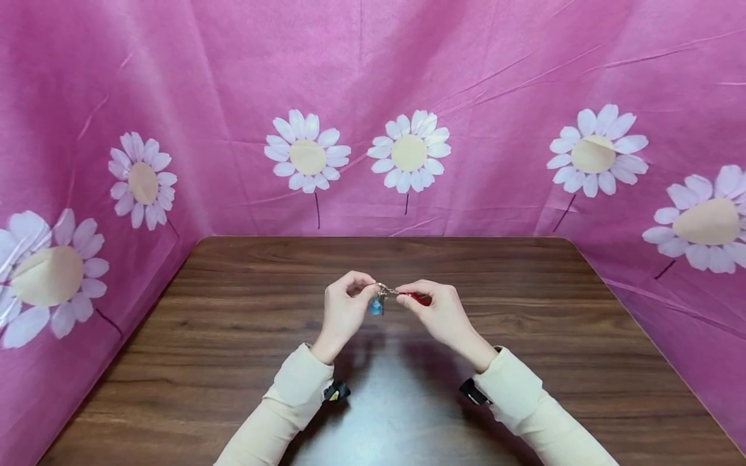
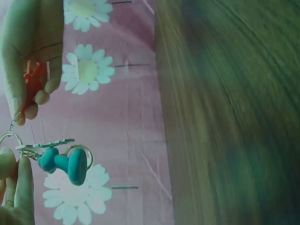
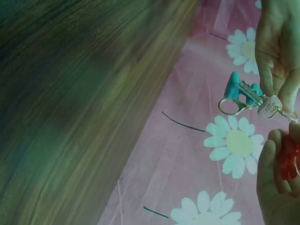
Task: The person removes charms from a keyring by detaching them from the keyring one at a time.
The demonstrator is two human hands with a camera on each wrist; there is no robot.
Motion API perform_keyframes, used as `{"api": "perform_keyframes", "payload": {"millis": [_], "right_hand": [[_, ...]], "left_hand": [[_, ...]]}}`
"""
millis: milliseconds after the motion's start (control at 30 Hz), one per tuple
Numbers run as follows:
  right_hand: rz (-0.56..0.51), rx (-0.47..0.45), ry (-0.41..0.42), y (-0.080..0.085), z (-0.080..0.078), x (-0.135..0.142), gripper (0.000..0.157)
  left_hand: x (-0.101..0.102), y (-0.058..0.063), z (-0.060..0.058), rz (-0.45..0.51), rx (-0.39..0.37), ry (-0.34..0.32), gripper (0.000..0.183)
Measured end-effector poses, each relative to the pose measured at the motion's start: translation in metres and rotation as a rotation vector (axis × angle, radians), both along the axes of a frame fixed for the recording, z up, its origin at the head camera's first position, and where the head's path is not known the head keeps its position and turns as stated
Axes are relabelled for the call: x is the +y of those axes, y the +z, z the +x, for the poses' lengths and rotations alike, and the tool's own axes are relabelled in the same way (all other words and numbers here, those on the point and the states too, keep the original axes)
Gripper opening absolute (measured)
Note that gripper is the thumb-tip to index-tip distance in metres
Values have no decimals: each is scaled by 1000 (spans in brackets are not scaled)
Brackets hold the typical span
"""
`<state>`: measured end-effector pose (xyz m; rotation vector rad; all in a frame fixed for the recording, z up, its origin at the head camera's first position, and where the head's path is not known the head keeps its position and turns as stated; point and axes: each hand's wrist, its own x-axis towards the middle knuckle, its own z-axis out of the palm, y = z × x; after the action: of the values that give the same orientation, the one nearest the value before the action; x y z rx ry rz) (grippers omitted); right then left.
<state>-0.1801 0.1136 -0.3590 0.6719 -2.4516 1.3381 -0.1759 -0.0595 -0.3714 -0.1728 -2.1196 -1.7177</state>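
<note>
Key ring [image 1: 381, 285], metal: held up over the near-middle of the table, between the two hands, pinched at its edge by the left hand [image 1: 345, 309]. Key [image 3: 268, 107], silver, toothed: hangs on the ring. Dumbbell [image 2: 78, 166], blue-green, small: hangs beside the key, with a smaller metal loop [image 3: 220, 106] just next to it. Chain [image 2: 14, 119], short, fine: runs from the ring to the red charm [image 2: 33, 84]. Charm: gripped between thumb and fingers of the right hand [image 1: 441, 309], partly hidden by them; its exact shape cannot be told. Sleeves [image 1: 300, 378], two, cream, cuffed: one at each wrist. Wrist devices [image 1: 337, 391], two, black: one below each cuff. Table [image 1: 233, 369], dark brown wood grain, rounded far corners, bright reflection at the near middle. Cloth [image 1: 233, 58], pink, creased: surrounds the table on far, left and right sides. Daisies [image 1: 409, 153], white-petalled, pale yellow centres, thin dark stems: six across the cloth.
</note>
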Motion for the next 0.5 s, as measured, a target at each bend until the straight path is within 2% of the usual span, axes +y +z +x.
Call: {"api": "perform_keyframes", "payload": {"millis": [100, 233, 367, 500], "right_hand": [[-3, -49, 28, 3, 1, 3, 17], [59, -27, 37, 7, 2, 8, 17], [128, 36, 28, 7, 3, 11, 11], [141, 70, 51, 5, 4, 9, 6]], "left_hand": [[1, 1, 0, 84, -54, -39, 9], [0, -1, 0, 128, -84, -131, 11], [-1, -4, 2, 60, -119, -221, 12], [1, -11, 2, -82, -72, -232, 10]]}}
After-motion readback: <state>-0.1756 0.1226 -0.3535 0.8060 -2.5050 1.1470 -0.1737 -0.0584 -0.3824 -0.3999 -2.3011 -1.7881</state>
